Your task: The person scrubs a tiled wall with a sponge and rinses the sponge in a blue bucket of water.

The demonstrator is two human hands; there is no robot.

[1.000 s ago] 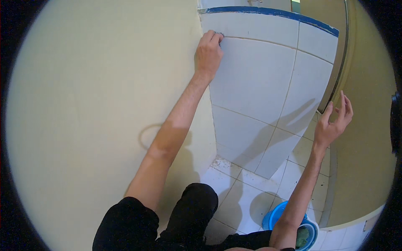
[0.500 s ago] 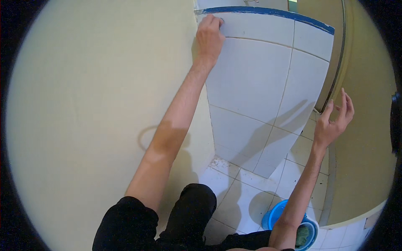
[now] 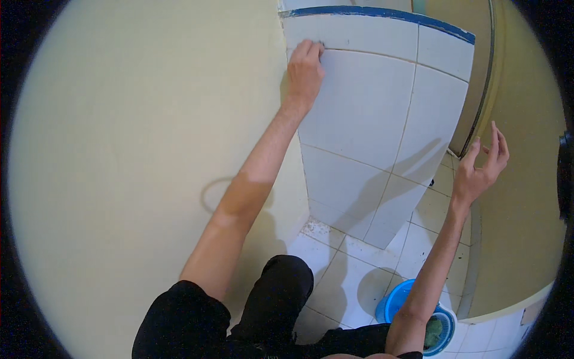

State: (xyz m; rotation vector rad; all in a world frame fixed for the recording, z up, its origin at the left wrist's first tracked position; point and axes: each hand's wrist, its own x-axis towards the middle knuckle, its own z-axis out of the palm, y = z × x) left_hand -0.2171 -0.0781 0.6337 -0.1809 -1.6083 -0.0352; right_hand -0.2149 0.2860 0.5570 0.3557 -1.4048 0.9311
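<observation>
My left hand (image 3: 305, 72) presses against the white tiled wall (image 3: 359, 102), at the upper grout line near the corner. Its fingers are curled closed, and a small dark bit shows beside the fingertips; what it is I cannot make out. Held up in the air to the right, my right hand (image 3: 480, 170) has its fingers apart and holds nothing. Along the top of the tiles runs a blue trim (image 3: 371, 11).
A plain cream wall (image 3: 137, 149) rises on the left. On the white tiled floor (image 3: 326, 263) stand a blue bucket (image 3: 394, 298) and a small blue basket (image 3: 448, 338) with a green scrubbing pad (image 3: 431, 332) in it. A curved beige panel (image 3: 520, 239) bounds the right side.
My left hand has slid a short way down the tiles, from just under the blue trim to the grout line. The right hand stays spread, almost in place.
</observation>
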